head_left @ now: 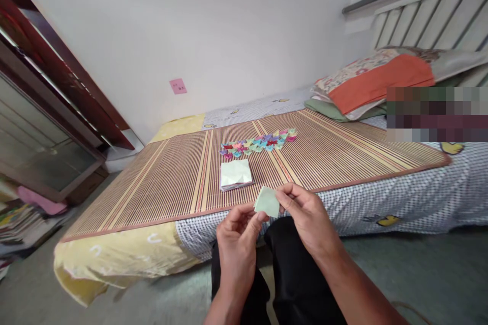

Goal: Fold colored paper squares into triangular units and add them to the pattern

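I see a folded pale-green paper (268,203) low centre of the frame, pinched in the fingers of both left hand (238,238) and right hand (310,216). Above, at centre, a paper stack (235,172) and colourful folded pieces (259,143) lie on a striped mat (163,183).

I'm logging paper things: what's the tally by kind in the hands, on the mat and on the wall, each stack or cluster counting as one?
Pale green folded paper: 1
Paper stack: 1
Cluster of small multicoloured folded pieces: 1
Pink slip: 1
Total: 4
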A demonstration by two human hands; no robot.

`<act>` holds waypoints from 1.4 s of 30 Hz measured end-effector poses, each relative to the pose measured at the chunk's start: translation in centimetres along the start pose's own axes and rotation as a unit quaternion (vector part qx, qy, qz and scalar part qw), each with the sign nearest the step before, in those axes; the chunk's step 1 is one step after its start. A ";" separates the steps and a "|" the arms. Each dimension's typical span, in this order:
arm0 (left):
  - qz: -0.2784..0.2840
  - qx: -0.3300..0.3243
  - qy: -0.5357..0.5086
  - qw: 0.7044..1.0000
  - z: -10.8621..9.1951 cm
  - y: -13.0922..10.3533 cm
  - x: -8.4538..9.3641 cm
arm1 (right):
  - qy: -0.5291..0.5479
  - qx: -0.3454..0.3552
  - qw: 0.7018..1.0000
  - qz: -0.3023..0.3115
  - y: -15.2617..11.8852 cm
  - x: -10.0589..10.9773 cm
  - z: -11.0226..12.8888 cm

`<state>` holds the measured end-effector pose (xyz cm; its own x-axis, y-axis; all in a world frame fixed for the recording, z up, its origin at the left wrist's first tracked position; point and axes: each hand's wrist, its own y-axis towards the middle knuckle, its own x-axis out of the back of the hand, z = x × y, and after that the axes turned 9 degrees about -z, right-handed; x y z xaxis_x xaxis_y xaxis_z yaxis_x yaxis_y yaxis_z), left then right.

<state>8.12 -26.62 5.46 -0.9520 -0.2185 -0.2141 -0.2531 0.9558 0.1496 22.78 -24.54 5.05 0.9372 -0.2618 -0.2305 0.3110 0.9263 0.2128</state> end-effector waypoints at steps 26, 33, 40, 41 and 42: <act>-0.078 -0.065 -0.043 0.994 0.4 0.0 -0.2 | 0.082 -0.053 0.993 0.064 -2.1 -0.8 -0.4; -0.039 -0.107 -0.007 0.993 -0.4 0.3 0.6 | -0.041 0.052 0.995 0.070 -2.3 -0.4 -0.4; 0.006 -0.099 0.020 0.995 -0.9 0.7 0.4 | -0.124 0.222 0.967 0.003 -2.0 -0.1 1.0; 0.013 -0.102 0.020 0.995 -0.9 0.7 0.3 | -0.125 0.237 0.963 0.002 -2.0 0.0 1.2; 0.020 -0.106 0.017 0.994 -0.9 0.6 0.3 | -0.126 0.247 0.961 0.002 -2.0 0.0 1.2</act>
<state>7.54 -26.24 6.34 -0.9665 -0.1912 -0.1714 -0.2419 0.9017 0.3583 22.37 -26.74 5.79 0.9276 -0.3736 -0.0054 0.2863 0.7015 0.6527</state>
